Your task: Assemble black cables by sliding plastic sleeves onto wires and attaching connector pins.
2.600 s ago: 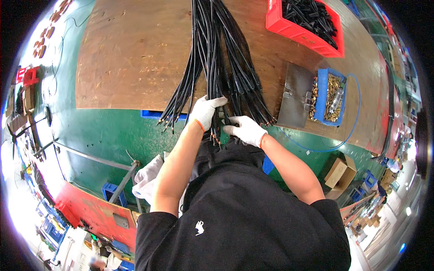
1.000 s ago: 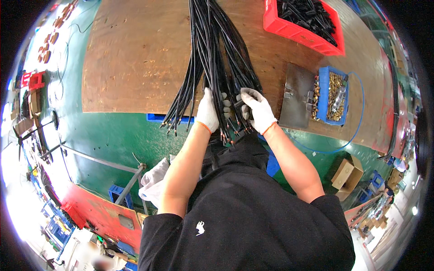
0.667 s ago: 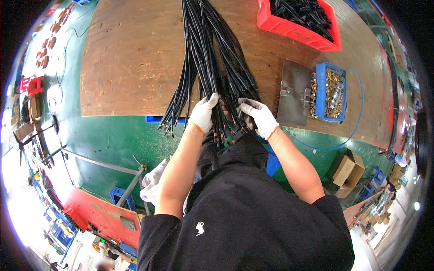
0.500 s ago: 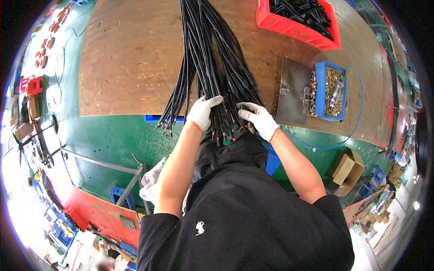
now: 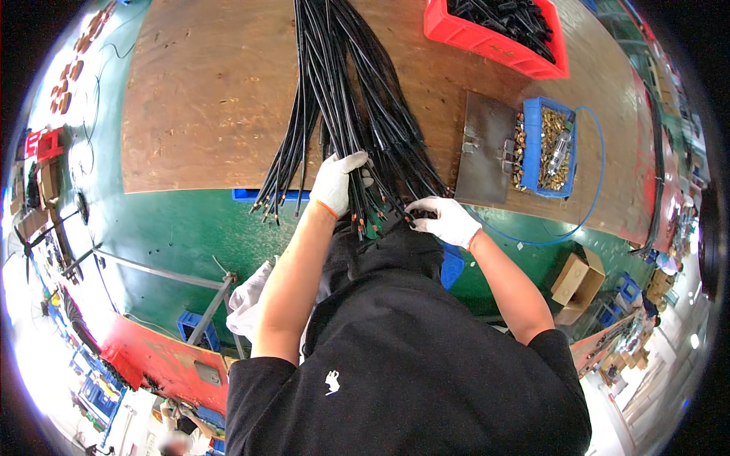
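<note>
A long bundle of black cables [image 5: 327,83] runs down over the table edge toward me, its ends bare and copper-coloured. My left hand [image 5: 332,185], in a white glove, is closed around part of this bundle a little above the ends. Some cables fan out to the left of that hand, outside its grip. To the right, my gloved right hand [image 5: 447,220] pinches a black cable near its end, at the lower right of the bundle. The fingertips partly hide the piece they hold.
The bundle lies on a brown wooden table [image 5: 205,106]. At the far right, a red crate [image 5: 494,44] holds black parts. Nearer stand a dark metal plate [image 5: 484,152] and a blue bin [image 5: 533,144] of brass-coloured fittings. A blue hose [image 5: 602,167] curves beside them. An open cardboard box [image 5: 582,285] is on the floor.
My right hand has moved down and slightly right, away from the left hand, and now pinches a cable end. My left hand keeps its grip. The whole view has shifted slightly.
</note>
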{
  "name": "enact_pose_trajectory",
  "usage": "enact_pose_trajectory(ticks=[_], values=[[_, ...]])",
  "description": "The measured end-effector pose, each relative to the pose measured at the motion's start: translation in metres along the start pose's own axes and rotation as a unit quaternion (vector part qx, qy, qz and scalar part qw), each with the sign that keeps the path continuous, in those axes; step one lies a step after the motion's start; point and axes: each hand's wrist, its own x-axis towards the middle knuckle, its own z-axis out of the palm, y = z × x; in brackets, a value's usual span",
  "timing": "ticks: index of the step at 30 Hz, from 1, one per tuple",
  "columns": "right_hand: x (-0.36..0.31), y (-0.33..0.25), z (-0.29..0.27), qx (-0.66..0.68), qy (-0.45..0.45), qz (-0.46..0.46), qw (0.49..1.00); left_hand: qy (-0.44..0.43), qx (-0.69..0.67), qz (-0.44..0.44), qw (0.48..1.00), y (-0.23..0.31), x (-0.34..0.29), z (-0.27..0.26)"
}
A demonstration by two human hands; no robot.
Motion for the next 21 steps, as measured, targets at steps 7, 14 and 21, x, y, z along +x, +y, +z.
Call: enact_pose_trajectory(ticks=[7, 14, 21], values=[[-0.016, 0.002, 0.0, -0.071, -0.01, -0.003, 0.997, 0.015, -0.045, 0.006, 0.999, -0.002, 0.001, 0.003], [-0.023, -0.007, 0.005, -0.028, 0.006, 0.03, 0.999, 0.014, -0.027, 0.017, 0.999, -0.003, 0.0, 0.007], [-0.002, 0.008, 0.03, 0.076, 0.006, 0.026, 0.997, -0.011, -0.035, -0.001, 0.999, 0.0, 0.002, 0.017]])
